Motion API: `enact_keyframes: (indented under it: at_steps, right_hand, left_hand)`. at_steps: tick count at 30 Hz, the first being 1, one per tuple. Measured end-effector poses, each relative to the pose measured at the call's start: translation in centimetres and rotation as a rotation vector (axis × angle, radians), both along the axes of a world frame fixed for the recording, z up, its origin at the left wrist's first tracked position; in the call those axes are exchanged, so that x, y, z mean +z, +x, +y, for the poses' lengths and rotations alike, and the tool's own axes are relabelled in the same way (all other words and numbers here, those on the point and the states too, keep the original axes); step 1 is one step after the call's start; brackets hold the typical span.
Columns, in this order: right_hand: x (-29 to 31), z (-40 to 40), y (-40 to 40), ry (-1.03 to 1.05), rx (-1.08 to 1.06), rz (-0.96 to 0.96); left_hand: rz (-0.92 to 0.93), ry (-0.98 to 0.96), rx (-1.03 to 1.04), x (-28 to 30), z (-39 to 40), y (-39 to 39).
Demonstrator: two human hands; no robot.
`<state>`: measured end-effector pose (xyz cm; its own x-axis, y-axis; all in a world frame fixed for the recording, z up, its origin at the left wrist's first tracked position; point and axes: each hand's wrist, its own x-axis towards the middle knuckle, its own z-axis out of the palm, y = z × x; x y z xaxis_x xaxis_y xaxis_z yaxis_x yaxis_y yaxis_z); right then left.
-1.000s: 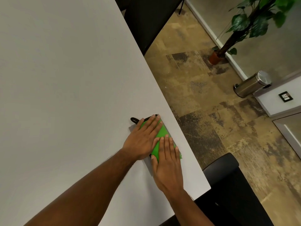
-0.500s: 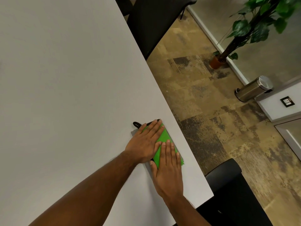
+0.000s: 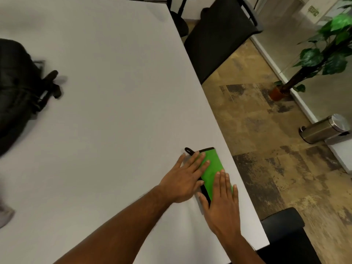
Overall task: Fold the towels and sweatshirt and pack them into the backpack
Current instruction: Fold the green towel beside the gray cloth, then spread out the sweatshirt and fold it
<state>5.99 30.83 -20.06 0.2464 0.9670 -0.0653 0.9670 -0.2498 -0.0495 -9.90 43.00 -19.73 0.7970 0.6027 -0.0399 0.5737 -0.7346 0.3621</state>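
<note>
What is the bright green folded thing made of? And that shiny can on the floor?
The folded green towel with black trim looks like thin, smooth cloth, maybe microfibre: it lies flat in layers under both hands and has a sewn black edge and loop. The silver pedal bin looks like brushed metal, probably steel, since light glints off its side.

An office: a long white table [image 3: 114, 92], black chairs [image 3: 219, 35], potted plant [image 3: 314, 60], steel bin [image 3: 323, 128].
</note>
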Motion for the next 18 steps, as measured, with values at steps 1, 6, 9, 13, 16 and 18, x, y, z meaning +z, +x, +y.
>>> enact_keyframes:
  at_steps: [1,6,9,13,16,18]
  right_hand:
    - [0.0,0.1,-0.2,-0.001,0.009,0.001]
    - [0.0,0.9,-2.6,0.062,0.041,0.019]
    - [0.0,1.0,-5.8,0.1,0.147,0.049]
    - [-0.9,1.0,-11.6,0.035,0.311,0.091]
    - [-1.4,1.0,-16.6,-0.052,0.404,0.115]
    - [-1.3,1.1,-20.1,-0.092,0.473,0.133]
  left_hand:
    - [-0.001,0.004,0.021,0.0,-0.4,-0.7]
    - [0.032,-0.018,0.187,-0.3,-2.1,-6.3]
    - [0.059,-0.064,0.29,-0.4,-3.3,-11.2]
    - [0.135,-0.105,0.443,-0.1,-5.1,-18.2]
    - [0.157,-0.096,0.583,-0.2,-6.7,-23.2]
    - [0.186,-0.065,0.676,-0.4,-7.9,-26.6]
